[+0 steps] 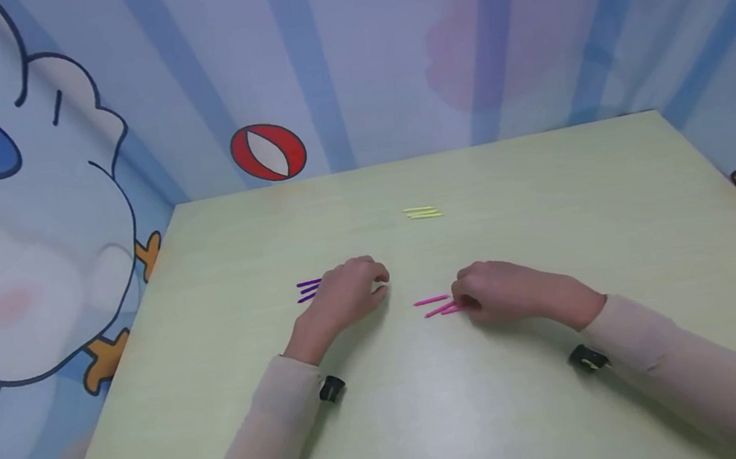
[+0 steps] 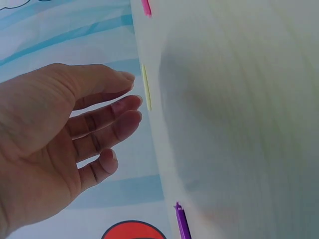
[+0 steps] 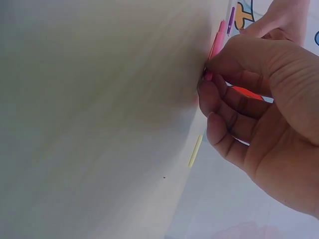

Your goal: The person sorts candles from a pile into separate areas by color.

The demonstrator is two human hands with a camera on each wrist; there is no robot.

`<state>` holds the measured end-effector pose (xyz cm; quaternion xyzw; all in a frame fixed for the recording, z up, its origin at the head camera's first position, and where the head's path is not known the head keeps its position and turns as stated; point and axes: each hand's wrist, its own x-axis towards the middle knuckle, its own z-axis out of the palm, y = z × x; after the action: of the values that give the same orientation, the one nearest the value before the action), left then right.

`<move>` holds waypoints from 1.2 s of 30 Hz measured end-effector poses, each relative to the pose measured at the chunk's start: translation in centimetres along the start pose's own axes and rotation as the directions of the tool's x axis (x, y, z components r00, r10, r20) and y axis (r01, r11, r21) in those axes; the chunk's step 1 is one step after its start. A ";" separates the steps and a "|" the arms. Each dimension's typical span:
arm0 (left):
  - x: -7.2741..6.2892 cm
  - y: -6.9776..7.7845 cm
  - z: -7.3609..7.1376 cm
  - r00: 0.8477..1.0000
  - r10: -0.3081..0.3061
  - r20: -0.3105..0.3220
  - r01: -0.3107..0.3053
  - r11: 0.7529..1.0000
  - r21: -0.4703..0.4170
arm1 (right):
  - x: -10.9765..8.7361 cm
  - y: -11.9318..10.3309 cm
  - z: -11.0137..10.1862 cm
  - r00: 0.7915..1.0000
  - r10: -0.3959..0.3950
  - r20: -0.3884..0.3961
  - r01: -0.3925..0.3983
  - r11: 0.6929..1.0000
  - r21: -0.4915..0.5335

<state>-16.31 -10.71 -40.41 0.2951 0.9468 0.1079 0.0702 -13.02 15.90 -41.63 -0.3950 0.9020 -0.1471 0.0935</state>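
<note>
Three slim pink sticks [image 1: 431, 301] lie on the table, two of them running under the fingers of my right hand [image 1: 499, 292]. In the right wrist view, its thumb and forefinger pinch the end of a pink stick [image 3: 217, 42] close over the tabletop; the other fingers are curled loosely. My left hand [image 1: 350, 291] hovers palm-inward with bent, relaxed fingers and nothing in its grasp, as the left wrist view shows. Purple sticks [image 1: 308, 290] lie just left of it, partly hidden behind it. One purple stick [image 2: 183, 221] shows a narrow tip.
Several yellow sticks [image 1: 423, 213] lie side by side farther back on the pale table [image 1: 539, 189]. A blue cartoon-printed backdrop [image 1: 377, 56] rises along the table's back and sides. Each sleeve has a small black device [image 1: 332, 389] at the cuff.
</note>
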 end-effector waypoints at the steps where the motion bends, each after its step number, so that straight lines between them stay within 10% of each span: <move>1: 0.0 0.2 0.0 1.000 0.004 0.006 -0.004 1.000 -0.008 | 0.0 0.0 0.0 1.000 0.001 0.001 -0.001 1.000 0.000; 36: 2.4 4.4 1.2 0.981 0.145 0.126 -0.149 0.988 0.025 | 0.1 -0.2 -0.1 1.000 0.026 0.002 -0.026 1.000 -0.006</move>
<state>-15.61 -5.58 -40.69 0.3717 0.9179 0.0779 0.1155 -12.96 15.67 -41.45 -0.3835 0.9074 -0.1430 0.0951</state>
